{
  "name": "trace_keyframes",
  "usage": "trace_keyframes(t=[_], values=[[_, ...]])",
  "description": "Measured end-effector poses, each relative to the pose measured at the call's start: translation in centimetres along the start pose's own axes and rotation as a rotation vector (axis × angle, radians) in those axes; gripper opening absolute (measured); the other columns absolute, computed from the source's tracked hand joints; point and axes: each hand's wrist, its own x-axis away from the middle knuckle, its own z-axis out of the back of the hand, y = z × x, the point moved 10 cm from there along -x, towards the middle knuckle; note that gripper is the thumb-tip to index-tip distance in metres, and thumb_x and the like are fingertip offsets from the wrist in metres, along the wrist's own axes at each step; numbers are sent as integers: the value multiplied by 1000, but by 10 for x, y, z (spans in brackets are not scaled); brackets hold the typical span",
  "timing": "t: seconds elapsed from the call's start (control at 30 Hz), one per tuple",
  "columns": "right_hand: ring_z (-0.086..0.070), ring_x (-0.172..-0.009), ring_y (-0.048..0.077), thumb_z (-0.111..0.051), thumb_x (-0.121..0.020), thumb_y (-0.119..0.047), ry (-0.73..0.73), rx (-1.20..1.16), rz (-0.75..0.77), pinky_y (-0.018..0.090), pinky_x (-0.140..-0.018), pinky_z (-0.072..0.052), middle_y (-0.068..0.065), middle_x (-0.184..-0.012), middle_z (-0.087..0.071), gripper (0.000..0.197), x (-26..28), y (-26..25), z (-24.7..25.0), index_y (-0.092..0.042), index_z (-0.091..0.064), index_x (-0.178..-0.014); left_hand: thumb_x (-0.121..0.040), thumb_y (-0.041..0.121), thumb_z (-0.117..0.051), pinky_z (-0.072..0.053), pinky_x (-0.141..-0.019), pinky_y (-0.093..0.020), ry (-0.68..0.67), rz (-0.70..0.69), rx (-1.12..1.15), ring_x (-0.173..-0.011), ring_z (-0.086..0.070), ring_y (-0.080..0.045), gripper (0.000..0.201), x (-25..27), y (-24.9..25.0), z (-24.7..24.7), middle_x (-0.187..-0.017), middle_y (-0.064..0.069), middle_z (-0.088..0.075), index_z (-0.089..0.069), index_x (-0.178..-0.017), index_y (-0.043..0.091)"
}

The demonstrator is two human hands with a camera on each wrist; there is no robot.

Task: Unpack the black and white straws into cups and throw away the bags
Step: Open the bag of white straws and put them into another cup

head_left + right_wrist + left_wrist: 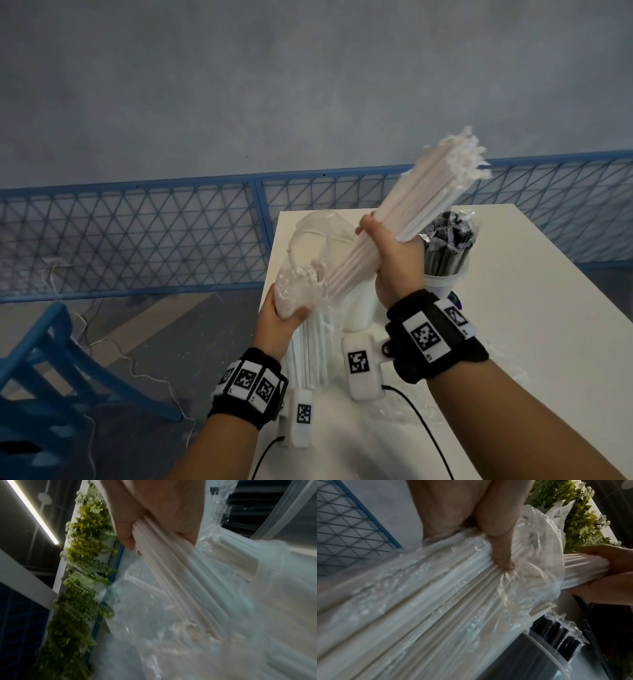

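White tabletop, smooth and matte, sits at right of the head view; grey floor and a blue chair at left.

Nearest: both forearms with black wrist straps carrying square coded tags and white camera pods. A second pack of white straws stands or leans by the near-left table edge below the left hand; can't tell which.

Left hand grips the bunched lower end of a clear crinkly plastic bag. Left wrist view: thumb and fingers curled, pinching the film against the straws inside. The bag's open mouth balloons up and left.

Right hand is wrapped tight round a thick bundle of white straws, at about mid-length. Thin, straight tubes, each in its own wrapper, with wrapper tips frayed at the upper end. The bundle tilts up to the right, its lower end in the bag, the rest out. Right wrist view: fingers closed over the ribbed bundle.

Just behind the right hand: a translucent plastic cup on the table, upright, packed with black straws whose wrapper ends are crinkled on top.

Far: blue metal mesh fence with a triangular grid, then a mottled grey wall.
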Motion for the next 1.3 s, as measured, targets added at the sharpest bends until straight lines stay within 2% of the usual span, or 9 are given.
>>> trace_keyframes(t=[0.1,0.23,0.5,0.57,0.67,0.8,1.0,1.13,1.3], values=[[-57,-62,13,-68,-77,-4,107,-122,-34,28,-64,-48,7,-69,-60,14,-14,-9,8,-11,-60,-68,-76,3,-71,-44,-93,-32,71,14,39,-110,-56,-19,56,-2,-3,14,-116,-5,-60,-49,-127,10],[-58,-50,9,-68,-78,-6,158,-174,-115,20,-52,-49,3,-61,-63,10,-23,-2,18,-6,-60,-72,-78,-1,-69,-42,-94,-31,134,24,73,-108,-54,-17,47,-3,-5,25,-115,-5,-58,-50,-119,13],[-55,-45,12,-68,-75,-4,274,-183,-103,25,-54,-49,-2,-48,-60,14,-31,-5,40,-5,-59,-65,-79,4,-70,-45,-97,-39,236,51,86,-109,-57,-25,41,-9,-17,45,-114,-10,-60,-54,-117,5],[-58,-53,15,-71,-73,-7,310,-167,-29,28,-60,-50,0,-59,-63,12,-34,-18,41,-2,-62,-79,-78,8,-72,-46,-99,-46,235,64,80,-110,-59,-29,48,-9,-21,47,-115,-13,-62,-54,-122,2],[-62,-73,17,-74,-74,-13,316,-101,100,33,-72,-55,6,-85,-64,36,-37,-36,35,-6,-57,-105,-77,7,-72,-47,-97,-47,229,58,89,-109,-60,-30,46,-8,-19,43,-113,-13,-64,-55,-120,3],[-62,-76,9,-73,-78,-16,172,86,157,25,-72,-54,-4,-83,-61,23,-33,-30,11,-24,-54,-89,-78,5,-71,-46,-97,-39,180,46,119,-107,-58,-22,44,-4,-13,31,-106,0,-63,-52,-117,11],[-62,-77,12,-76,-74,-14,80,301,178,28,-71,-51,-5,-81,-62,27,-40,-1,4,-18,-57,-93,-76,7,-73,-45,-100,-42,150,52,112,-112,-57,-24,47,-2,-10,25,-114,-6,-62,-51,-116,17],[-63,-79,6,-75,-73,-12,75,409,214,33,-81,-54,-12,-83,-63,29,-45,-2,5,-13,-59,-97,-75,7,-73,-44,-101,-45,143,53,111,-113,-57,-24,48,-1,-9,24,-116,-6,-62,-51,-116,20],[-44,-118,20,-78,-69,-28,155,845,422,29,-101,-29,0,-119,-54,28,-40,-6,10,-22,-66,-94,-74,10,-74,-43,-103,-48,131,58,110,-114,-58,-23,56,-2,-10,22,-121,-9,-62,-51,-126,12]])
